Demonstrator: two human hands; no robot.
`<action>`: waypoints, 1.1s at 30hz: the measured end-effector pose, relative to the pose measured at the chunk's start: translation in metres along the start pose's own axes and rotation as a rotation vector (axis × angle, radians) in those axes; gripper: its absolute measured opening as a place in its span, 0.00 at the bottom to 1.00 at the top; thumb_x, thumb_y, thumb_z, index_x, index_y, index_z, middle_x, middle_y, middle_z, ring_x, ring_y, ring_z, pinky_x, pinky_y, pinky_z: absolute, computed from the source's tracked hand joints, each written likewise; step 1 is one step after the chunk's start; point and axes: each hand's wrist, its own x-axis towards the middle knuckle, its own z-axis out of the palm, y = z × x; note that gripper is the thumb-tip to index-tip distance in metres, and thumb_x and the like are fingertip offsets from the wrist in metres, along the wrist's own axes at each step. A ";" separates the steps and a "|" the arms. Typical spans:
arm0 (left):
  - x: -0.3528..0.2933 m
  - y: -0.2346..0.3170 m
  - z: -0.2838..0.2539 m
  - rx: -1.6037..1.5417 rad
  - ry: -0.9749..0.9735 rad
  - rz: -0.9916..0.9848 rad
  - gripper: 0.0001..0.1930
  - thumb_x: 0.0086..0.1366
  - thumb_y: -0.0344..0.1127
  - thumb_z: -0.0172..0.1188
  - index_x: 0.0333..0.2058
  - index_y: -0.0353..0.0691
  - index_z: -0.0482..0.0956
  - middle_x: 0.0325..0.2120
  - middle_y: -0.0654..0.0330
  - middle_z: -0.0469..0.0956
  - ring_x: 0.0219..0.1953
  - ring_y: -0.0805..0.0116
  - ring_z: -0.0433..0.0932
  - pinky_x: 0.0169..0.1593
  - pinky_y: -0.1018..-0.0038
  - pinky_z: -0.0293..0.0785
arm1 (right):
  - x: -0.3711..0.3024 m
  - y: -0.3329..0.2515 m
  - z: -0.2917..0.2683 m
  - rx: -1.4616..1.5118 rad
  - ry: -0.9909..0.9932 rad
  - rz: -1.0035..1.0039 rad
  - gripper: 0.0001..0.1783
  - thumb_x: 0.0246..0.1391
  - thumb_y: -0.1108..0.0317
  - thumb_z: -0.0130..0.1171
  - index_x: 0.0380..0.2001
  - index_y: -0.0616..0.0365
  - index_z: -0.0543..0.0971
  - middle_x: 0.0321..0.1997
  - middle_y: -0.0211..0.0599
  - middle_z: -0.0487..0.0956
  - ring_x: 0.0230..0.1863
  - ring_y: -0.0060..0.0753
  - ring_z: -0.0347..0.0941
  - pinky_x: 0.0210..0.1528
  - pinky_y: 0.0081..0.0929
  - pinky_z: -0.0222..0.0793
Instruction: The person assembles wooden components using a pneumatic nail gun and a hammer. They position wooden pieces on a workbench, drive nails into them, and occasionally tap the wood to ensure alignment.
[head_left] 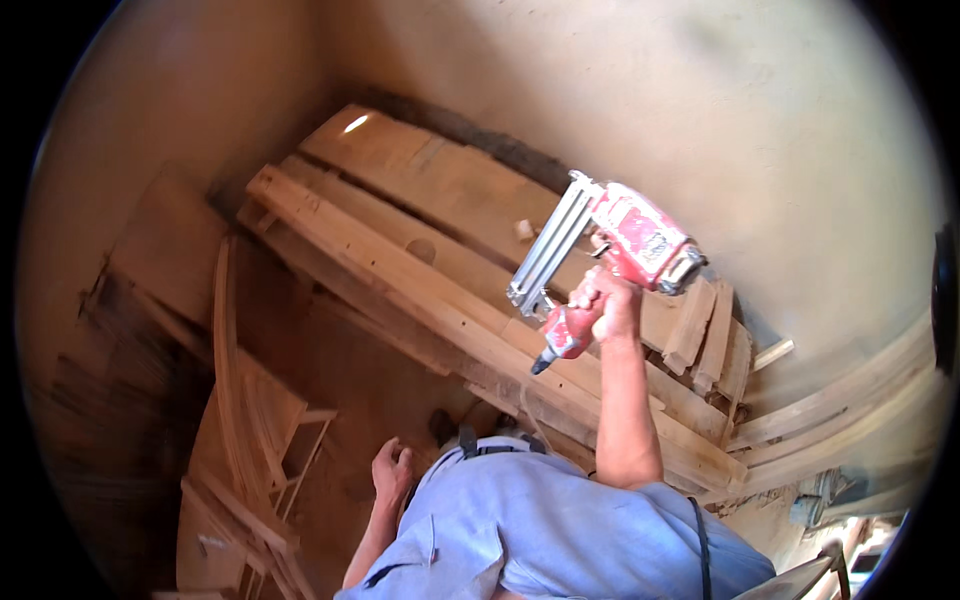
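Note:
My right hand [612, 300] is closed around the handle of a red pneumatic nail gun [645, 235], held up above the wooden workbench. The red paint on the gun is worn and whitish in places. Its long silver magazine [553, 245] slants down to the left, and a dark fitting [543, 360] shows at the handle's lower end. Low beside my body hangs my left hand [392, 467], its fingers loosely bent and somewhat apart, with nothing visible in them. It is away from the bench and nearest to my blue shirt.
Long planks form the bench [400, 265] along the wall. A small wood block [523, 230] lies on it; short wood pieces [705, 330] are stacked at its right end. Curved boards [850, 410] stand at far right. More boards [240, 440] lean at the left.

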 end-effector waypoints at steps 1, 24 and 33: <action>0.002 0.002 -0.005 0.027 -0.001 -0.006 0.24 0.63 0.40 0.59 0.54 0.29 0.78 0.42 0.45 0.84 0.46 0.53 0.84 0.53 0.65 0.77 | 0.003 0.001 -0.004 0.019 -0.030 -0.016 0.06 0.48 0.78 0.55 0.19 0.64 0.72 0.16 0.35 0.69 0.17 0.30 0.66 0.24 0.32 0.67; 0.267 0.203 0.121 0.374 -0.631 0.995 0.22 0.58 0.31 0.61 0.53 0.36 0.76 0.52 0.45 0.74 0.56 0.43 0.70 0.60 0.54 0.68 | -0.049 0.105 -0.076 -0.571 0.769 0.333 0.04 0.47 0.77 0.59 0.24 0.69 0.78 0.14 0.34 0.72 0.13 0.25 0.67 0.17 0.25 0.62; 0.265 0.270 0.292 0.737 -1.093 1.167 0.16 0.61 0.35 0.57 0.48 0.42 0.80 0.44 0.51 0.82 0.49 0.51 0.81 0.54 0.55 0.76 | -0.122 0.130 -0.004 -0.490 1.098 0.254 0.24 0.44 0.82 0.55 0.49 0.67 0.72 0.19 0.34 0.69 0.12 0.26 0.65 0.14 0.24 0.61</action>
